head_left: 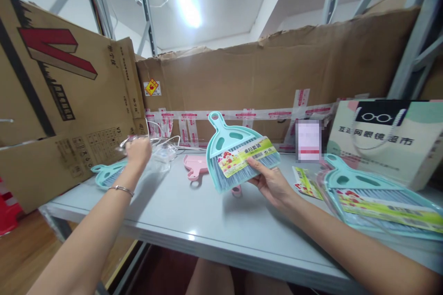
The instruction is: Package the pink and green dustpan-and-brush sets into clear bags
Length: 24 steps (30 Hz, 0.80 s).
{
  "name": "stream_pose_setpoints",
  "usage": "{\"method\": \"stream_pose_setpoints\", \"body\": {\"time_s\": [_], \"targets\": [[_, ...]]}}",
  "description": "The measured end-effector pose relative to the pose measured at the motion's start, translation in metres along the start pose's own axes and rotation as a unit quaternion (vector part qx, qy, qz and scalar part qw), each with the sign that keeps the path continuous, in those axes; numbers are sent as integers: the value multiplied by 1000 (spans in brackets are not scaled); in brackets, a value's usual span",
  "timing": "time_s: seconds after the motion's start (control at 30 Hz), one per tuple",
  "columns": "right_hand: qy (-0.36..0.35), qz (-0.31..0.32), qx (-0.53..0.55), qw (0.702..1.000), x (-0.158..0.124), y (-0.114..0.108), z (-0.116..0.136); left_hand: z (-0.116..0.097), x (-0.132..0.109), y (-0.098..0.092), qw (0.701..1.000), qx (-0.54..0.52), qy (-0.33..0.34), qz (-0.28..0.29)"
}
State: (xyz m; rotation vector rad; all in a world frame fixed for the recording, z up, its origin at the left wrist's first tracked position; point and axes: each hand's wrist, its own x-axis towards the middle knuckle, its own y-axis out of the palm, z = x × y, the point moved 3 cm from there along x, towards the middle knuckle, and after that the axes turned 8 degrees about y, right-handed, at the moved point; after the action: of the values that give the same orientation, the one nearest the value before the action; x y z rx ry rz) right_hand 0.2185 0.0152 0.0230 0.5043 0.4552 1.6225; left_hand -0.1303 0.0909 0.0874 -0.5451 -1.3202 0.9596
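Note:
My right hand (pixel 273 183) grips a teal mini dustpan and brush set (pixel 235 150) with a green and yellow label, lifted above the grey table (pixel 194 221), handle pointing up. My left hand (pixel 138 152) reaches to the far left of the table, its fingers closed on a clear plastic bag (pixel 157 154). A silver bracelet (pixel 121 189) circles that wrist. Just beside the left hand another teal dustpan (pixel 107 173) rests flat on the table.
A pink dustpan (pixel 195 166) lies behind the held set. Packaged teal sets (pixel 380 198) are stacked at right, before a paper bag with a glasses print (pixel 387 140). Cardboard walls (pixel 277 83) stand behind and at left. White cables (pixel 166 140) trail at the back.

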Motion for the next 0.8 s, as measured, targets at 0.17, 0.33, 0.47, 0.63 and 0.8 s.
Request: {"method": "stream_pose_setpoints", "body": {"time_s": [0.17, 0.33, 0.47, 0.63, 0.8], "targets": [[31, -9, -14, 999, 4, -5, 0, -73, -9, -48, 990, -43, 106, -83], [101, 15, -83, 991, 4, -7, -8, -113, -17, -49, 988, -82, 114, -57], [137, 11, -97, 986, 5, -9, -18, -130, -25, -44, 979, -121, 150, -61], [118, -14, -57, 991, 9, -11, -16, -141, -55, -40, 969, -125, 206, -53], [126, -20, -70, 989, 6, -10, -18, -143, -76, -40, 964, -155, 209, -56]]}}
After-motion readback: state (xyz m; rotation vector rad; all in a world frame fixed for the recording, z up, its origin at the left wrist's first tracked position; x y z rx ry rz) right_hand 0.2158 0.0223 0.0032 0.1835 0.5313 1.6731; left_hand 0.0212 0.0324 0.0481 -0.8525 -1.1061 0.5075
